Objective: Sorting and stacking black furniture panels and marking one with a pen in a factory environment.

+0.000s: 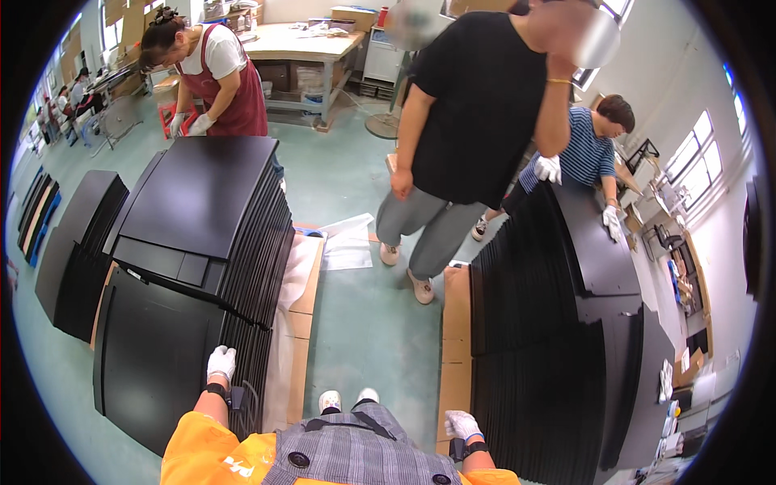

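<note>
My left hand (221, 364), in a white glove, is at the right edge of the top black panel (162, 347) on the near left stack. Its fingers are curled closed, and whatever they may grip is hidden. My right hand (462, 424), also white-gloved, hangs low beside the near right stack of black panels (537, 404). Its fingers are curled in, with nothing visible in them, and it looks apart from the panels. Behind the near left stack rises a taller stack of black panels (202, 182), with smaller black pieces lying along its front.
A person in a black shirt (477, 105) stands in the aisle ahead. Another person in a red apron (222, 89) bends behind the left stack. A person in a striped shirt (582, 141) touches the far right stack. White sheeting (347, 242) lies on the green floor (372, 331).
</note>
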{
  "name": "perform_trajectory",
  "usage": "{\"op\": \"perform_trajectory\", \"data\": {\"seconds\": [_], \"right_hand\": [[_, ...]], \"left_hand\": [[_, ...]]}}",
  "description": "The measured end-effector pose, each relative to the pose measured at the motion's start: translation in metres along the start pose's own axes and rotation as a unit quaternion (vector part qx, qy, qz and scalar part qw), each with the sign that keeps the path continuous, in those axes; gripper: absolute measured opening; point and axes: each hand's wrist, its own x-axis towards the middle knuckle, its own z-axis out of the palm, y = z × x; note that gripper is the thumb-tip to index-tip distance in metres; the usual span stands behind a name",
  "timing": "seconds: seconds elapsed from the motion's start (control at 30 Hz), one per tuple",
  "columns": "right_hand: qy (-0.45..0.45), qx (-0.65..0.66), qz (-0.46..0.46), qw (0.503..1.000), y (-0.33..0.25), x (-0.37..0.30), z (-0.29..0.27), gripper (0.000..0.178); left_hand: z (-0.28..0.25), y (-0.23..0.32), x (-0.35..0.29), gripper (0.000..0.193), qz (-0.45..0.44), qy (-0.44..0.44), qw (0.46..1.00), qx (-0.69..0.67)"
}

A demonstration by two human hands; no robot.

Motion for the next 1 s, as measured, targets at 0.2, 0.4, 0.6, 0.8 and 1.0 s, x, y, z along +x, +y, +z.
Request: {"op": "perform_trajectory", "data": {"seconds": [0.2,0.4,0.6,0.8,1.0], "right_hand": [[-0.039,-0.165,-0.006,0.986,-0.066,0.078,-0.027,0.029],[-0.077,-0.292,-0.126,0.945,-0.175,0.183,-0.019,0.022],[-0.153,-0.264,-0.251,0.919,-0.334,0.23,0.067,0.027],[-0.256,-0.12,-0.228,0.932,-0.515,0.188,0.169,0.038],[-0.188,-0.046,-0.38,0.905,-0.678,0.144,0.207,0.049]], "left_hand": [[0.001,0.009,0.011,0.052,-0.115,0.063,0.99,-0.059],[0.008,0.065,0.046,0.055,-0.155,0.102,0.982,-0.031],[0.006,0.159,0.081,0.058,-0.043,0.113,0.992,0.018],[0.0,0.182,0.16,0.051,-0.025,0.17,0.985,0.01],[-0.041,0.234,0.193,0.046,-0.241,0.119,0.952,0.148]]}}
